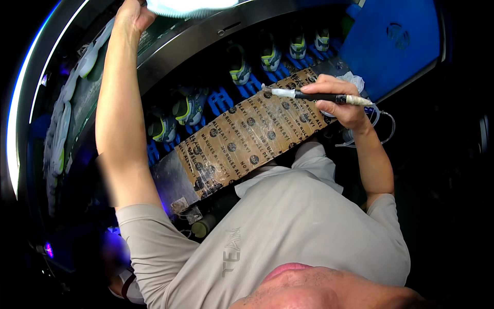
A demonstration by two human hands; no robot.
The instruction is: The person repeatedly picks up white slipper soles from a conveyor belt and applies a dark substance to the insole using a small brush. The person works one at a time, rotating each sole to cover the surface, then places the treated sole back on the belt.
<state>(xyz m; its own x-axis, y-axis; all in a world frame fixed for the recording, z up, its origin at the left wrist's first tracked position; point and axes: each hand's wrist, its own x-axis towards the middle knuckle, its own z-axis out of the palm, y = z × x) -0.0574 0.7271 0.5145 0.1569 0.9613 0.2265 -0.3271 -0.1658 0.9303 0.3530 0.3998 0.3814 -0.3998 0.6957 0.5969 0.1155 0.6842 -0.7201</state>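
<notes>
Stretched far forward at the upper left, my left hand [135, 16] grips the end of a pale shoe sole [190, 7] with a ridged edge. Most of that sole is cut off by the top of the picture, and the fingers are partly hidden. My right hand [342, 100] is closed around a brush [329, 97] with a black handle, a taped rear end and a whitish tip pointing left. The brush is held above a narrow bench [242, 136] covered in printed brown paper and clear film.
Behind the bench, several grey and lime shoes [270, 59] stand on blue racks [221, 100]. More pale soles [64, 126] lie along the left, inside a curved metal edge [180, 49]. A blue panel [393, 49] rises at the right. A clear tube [392, 126] loops near my right wrist.
</notes>
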